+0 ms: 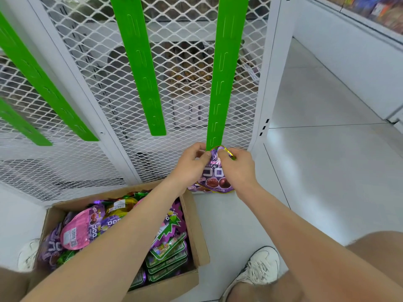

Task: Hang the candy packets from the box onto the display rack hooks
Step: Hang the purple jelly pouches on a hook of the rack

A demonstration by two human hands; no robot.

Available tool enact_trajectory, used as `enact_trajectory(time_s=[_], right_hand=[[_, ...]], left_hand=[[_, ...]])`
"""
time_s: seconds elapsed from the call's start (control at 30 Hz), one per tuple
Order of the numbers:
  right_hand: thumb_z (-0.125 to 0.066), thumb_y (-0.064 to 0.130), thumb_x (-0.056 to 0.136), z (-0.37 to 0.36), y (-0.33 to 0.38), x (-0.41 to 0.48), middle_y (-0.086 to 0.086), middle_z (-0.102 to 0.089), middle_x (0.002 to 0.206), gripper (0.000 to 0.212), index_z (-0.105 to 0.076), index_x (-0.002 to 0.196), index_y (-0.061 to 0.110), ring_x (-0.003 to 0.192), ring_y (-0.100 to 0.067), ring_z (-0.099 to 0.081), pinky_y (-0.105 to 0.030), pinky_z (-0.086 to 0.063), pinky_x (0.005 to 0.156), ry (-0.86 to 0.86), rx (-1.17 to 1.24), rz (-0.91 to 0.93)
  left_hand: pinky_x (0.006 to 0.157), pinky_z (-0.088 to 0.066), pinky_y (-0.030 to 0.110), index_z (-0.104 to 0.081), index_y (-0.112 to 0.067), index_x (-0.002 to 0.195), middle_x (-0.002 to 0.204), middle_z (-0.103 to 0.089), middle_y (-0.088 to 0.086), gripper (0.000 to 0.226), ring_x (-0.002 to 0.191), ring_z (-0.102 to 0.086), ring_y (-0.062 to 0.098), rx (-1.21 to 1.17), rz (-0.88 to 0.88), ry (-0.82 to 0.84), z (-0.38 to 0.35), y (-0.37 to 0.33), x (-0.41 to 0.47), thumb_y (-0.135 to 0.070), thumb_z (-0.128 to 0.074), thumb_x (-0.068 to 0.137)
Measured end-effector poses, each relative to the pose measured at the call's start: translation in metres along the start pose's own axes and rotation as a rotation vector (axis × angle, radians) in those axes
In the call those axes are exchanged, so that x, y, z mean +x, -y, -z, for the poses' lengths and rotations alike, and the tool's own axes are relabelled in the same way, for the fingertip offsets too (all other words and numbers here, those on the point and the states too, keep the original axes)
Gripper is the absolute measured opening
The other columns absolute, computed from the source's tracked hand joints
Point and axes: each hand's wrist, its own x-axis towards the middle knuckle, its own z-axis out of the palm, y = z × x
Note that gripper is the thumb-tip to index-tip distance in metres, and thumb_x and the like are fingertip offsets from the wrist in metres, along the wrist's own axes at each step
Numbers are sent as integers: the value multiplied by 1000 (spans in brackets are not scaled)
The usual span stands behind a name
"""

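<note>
A purple candy packet (pixel 214 178) hangs between my two hands at the bottom end of the rightmost green hanging strip (pixel 224 70). My left hand (pixel 192 163) pinches the packet's top left corner, and its fingers touch the strip's tip. My right hand (pixel 236 168) pinches the top right edge of the same packet. The packet's top is bent against the strip end; whether it sits on a hook is hidden by my fingers. An open cardboard box (pixel 196 225) on the floor below my left forearm holds several purple, pink and green candy packets (pixel 87 229).
Other green strips (pixel 139 66) (pixel 43 83) hang bare on the white mesh rack (pixel 104 79). A white rack post (pixel 270 83) stands right of the strip. My white shoes (pixel 259 267) (pixel 28 253) rest on the pale tiled floor beside the box.
</note>
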Motion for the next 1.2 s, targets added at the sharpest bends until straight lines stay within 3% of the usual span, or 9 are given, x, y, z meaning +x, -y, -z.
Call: enact_trajectory(time_s=[0.17,0.3,0.43,0.6,0.8,0.9,1.0,1.07,1.2], right_hand=[[-64,36,95,0,-1,-4,-9,-64,65,36,-68,75,6,69,-30,-57,-35,-47,64,29,-82,25],[-65,34,93,-1,-1,-9,-9,-55,56,42,-55,63,6,59,-24,-46,-33,-35,55,29,-109,31],[-65,32,93,-1,-1,-12,-18,-54,60,43,-52,64,2,58,-21,-39,-34,-31,54,16,-101,28],[-64,36,95,-2,-13,-12,-2,-45,50,47,-52,61,7,59,-26,-43,-36,-33,54,95,-235,-14],[-60,42,101,-3,-20,-11,-7,-52,58,52,-48,60,13,70,-36,-55,-36,-35,62,95,-406,50],[-67,26,88,-5,-22,-13,-21,-67,91,22,-61,80,6,97,-42,-63,-37,-46,76,70,-551,26],[-64,21,82,-11,-23,-23,-14,-69,107,27,-70,106,9,110,-38,-61,-33,-51,86,230,-597,-72],[-62,18,84,-18,-23,-35,-11,-68,88,12,-68,88,9,97,-35,-64,-29,-47,76,367,-611,-53],[-60,14,87,-42,-17,-59,-25,-73,90,23,-77,87,-2,91,-40,-70,-44,-58,77,600,-677,76]], left_hand=[[78,-46,36,-69,-13,115,102,-69,27,17,86,-59,22,-39,26,29,4,1,-3,-7,-55,107],[70,-48,20,-68,-13,110,94,-66,12,16,83,-59,18,-60,25,63,7,-3,-8,-6,-55,107],[84,-50,33,-70,-19,105,99,-70,12,16,89,-63,19,-60,19,85,10,-1,-9,-13,-57,108],[77,-49,23,-68,-18,102,86,-71,-6,17,76,-64,2,-38,-20,91,12,-1,-10,-11,-55,109],[110,-42,25,-60,-14,136,134,-65,-1,30,126,-58,10,394,-152,80,28,18,-19,-9,-54,107],[111,-43,31,-58,-15,140,138,-61,3,37,129,-56,18,587,-67,-46,50,53,-38,-5,-56,103],[101,-53,46,-69,-26,121,126,-65,4,35,120,-62,29,830,74,-93,80,95,-65,-4,-60,95],[99,-53,47,-68,-29,122,131,-64,3,31,123,-61,30,973,156,-1,97,115,-83,-17,-68,93],[115,-36,58,-37,-27,160,168,-33,0,84,154,-31,31,1207,236,324,105,142,-106,-51,-75,90]])
